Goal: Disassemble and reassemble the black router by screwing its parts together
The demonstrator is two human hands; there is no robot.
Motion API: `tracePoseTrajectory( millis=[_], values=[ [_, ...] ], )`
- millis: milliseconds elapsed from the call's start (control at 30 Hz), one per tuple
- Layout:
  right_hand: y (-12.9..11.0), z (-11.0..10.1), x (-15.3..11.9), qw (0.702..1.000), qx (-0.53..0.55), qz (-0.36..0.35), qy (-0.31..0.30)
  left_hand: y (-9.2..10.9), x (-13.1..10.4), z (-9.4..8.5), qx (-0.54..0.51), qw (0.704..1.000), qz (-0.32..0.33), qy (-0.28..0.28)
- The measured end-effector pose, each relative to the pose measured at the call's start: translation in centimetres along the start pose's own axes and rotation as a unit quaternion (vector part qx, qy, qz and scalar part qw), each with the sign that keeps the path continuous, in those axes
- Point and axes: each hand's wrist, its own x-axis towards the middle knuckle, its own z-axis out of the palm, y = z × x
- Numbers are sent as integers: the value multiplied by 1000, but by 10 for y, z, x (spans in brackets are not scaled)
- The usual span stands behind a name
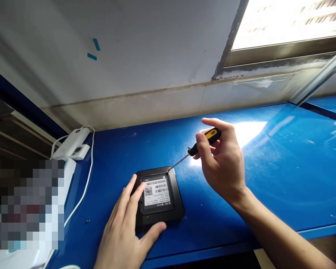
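Observation:
A black square device lies on the blue table with its white printed label facing up. My left hand rests on the device's left side and near edge, its fingers spread and the thumb apart from them. My right hand grips the black and yellow handle of a screwdriver above the table. The screwdriver slants down to the left, its tip at the device's far right corner. Whether the tip sits in a screw is too small to tell.
White adapters and a white cable lie along the table's left side. A small screw-like piece is left of my left hand. Behind the blue table stands a wall with a window.

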Motion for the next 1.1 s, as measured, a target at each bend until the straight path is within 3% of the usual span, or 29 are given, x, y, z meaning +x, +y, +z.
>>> tracePoseTrajectory(
  millis=[467, 833, 1100],
  values=[
    [-4, -2, 2, 999, -5, 28, -21, 15, 19, -7, 76, 987, 133, 51],
    [-3, 1, 1, 998, -5, 53, -36, 37, 44, -9, 74, 991, 97, -47],
    [-2, 2, 0, 997, -9, 55, -45, 44, 50, -9, 74, 989, 115, -52]
  ],
)
